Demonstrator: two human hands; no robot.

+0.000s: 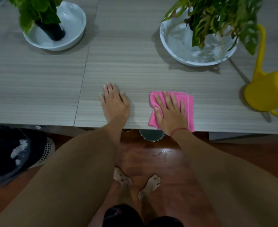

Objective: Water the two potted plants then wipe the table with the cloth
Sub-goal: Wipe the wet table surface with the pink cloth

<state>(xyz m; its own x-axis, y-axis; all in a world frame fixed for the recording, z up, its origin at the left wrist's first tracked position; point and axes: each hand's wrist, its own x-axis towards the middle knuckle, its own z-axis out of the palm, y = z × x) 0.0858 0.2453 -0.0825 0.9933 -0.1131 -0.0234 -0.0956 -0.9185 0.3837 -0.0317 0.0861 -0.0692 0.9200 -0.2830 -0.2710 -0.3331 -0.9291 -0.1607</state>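
The head camera looks down on a pale grey wood-grain table [36, 89] whose front edge runs across the middle of the view. The left hand [114, 102] lies flat on the bare tabletop near the front edge, fingers straight and slightly spread, grasping nothing. Just to its right, apart from it, the right hand [171, 112] presses palm-down with straight fingers on a folded bright pink cloth [188, 102]. The cloth lies at the front edge, its near corners reaching the edge itself. A thin red string [179, 129] circles the right wrist.

Toward the far left of the table stands a broad-leaved green plant [36, 10] in a narrow black pot [53, 30], which is set inside a shallow white bowl [72, 18]. Toward the far right, a plant with split, partly yellowed leaves [217, 17] sits in a wider white marbled bowl [176, 40], some leaves hanging over the rim. A yellow plastic watering can [266, 92] stands at the table's right edge, near that bowl, its long spout rising behind the leaves.

Below the front edge is a reddish-brown wooden floor [151, 161] with the person's bare feet [121, 177] on it. At the left, a mesh basket lined with a black bag [7, 153] holds crumpled white scraps.
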